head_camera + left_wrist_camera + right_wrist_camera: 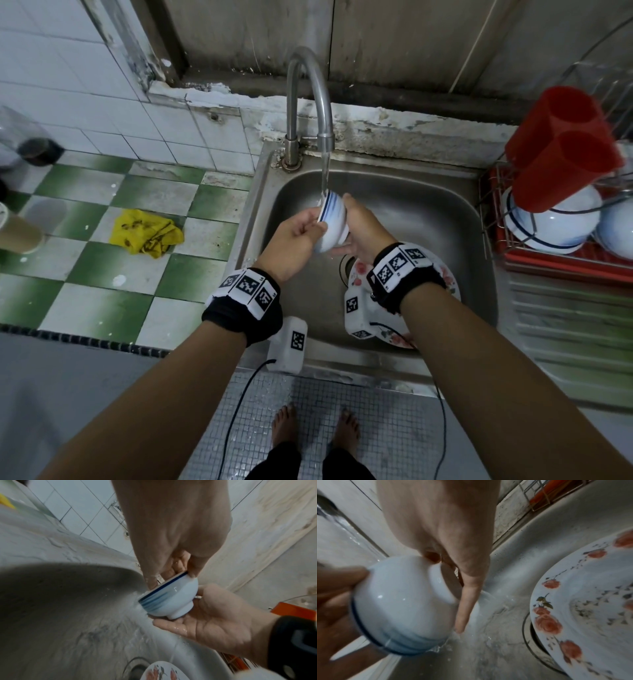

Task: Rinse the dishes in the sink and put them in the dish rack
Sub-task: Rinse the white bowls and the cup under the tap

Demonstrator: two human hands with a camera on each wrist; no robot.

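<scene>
small blue-rimmed bowl point(331, 223) held tipped on its side under the tap stream point(324, 174), over the sink point(404, 205) basin, mouth turned toward the left hand point(298, 236). left hand: thumb and fingers pinch the near rim; fingertips inside the bowl are hidden. right hand point(359, 229): fingers nearly straight, palm cupped against the bowl's foot and base, supporting more than gripping. bowl axis runs roughly left to right between the two hands.

dish rack point(493, 219) lies to the right of the sink, so the right hand is nearer; judgement: transfer would go rightward once rinsing ends. rack already holds larger white bowls point(555, 226) and a red cutlery holder point(561, 144).

rose-patterned plate point(583, 615) lies on the sink floor over the drain, partly covered by the right wrist in the head view. bowl interior not visible; cleanliness cannot be judged.
</scene>
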